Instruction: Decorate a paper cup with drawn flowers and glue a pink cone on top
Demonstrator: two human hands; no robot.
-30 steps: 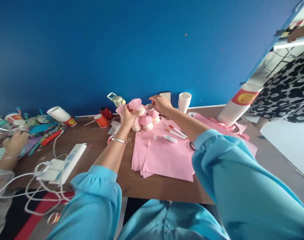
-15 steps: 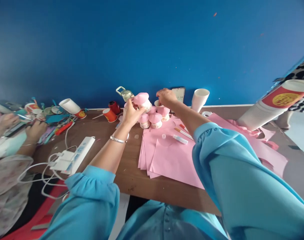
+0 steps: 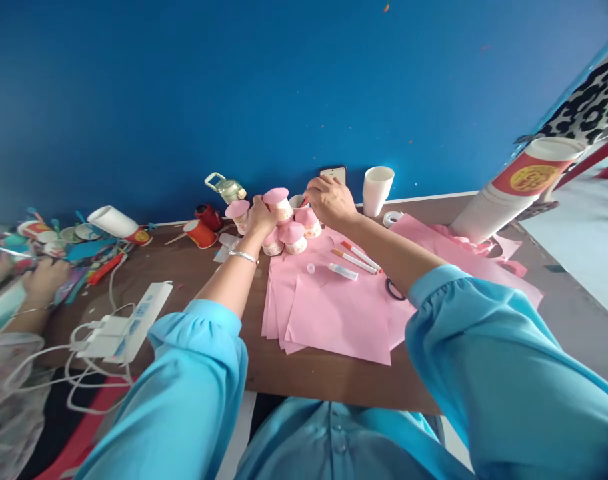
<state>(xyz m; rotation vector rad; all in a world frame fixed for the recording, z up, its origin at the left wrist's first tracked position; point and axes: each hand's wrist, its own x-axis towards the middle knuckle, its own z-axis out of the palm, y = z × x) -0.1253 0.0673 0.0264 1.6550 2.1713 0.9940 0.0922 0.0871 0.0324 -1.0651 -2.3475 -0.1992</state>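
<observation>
Left hand: the left hand (image 3: 261, 215) is closed around a pink-capped paper-cup mushroom (image 3: 278, 202), held upright just above the far cluster, its cap at the fingertips.
Right hand: the right hand (image 3: 329, 198) hangs with bent fingers over a small open paper cup (image 3: 299, 202) just right of the held mushroom; whether it pinches anything I cannot tell.
Spacing of the hands: near each other but not touching, the held mushroom between them.
Key relation: the mushroom's long axis runs upright, cap up; it sits at the left hand, with the right hand only a little to its right, so the left is nearer.
Cluster below: more pink-topped cup mushrooms (image 3: 293, 237) stand upright, touching or just beside one another, at the far edge of the stack of pink paper sheets (image 3: 334, 313).
On the sheets: a white glue stick with its cap off (image 3: 342, 271) and two red-tipped marker pens (image 3: 357, 259) lie slanted, near side of the cluster, under the right forearm.
Table: the brown wooden table (image 3: 224, 293) carries all of it, against the blue wall (image 3: 234, 87).
Far right: a white foam cup (image 3: 377, 190) stands upright by the wall, well right of the hands.
Left: a white power strip with cables (image 3: 129, 323) lies well apart; another person's hand (image 3: 47, 277) rests at the far left edge.
</observation>
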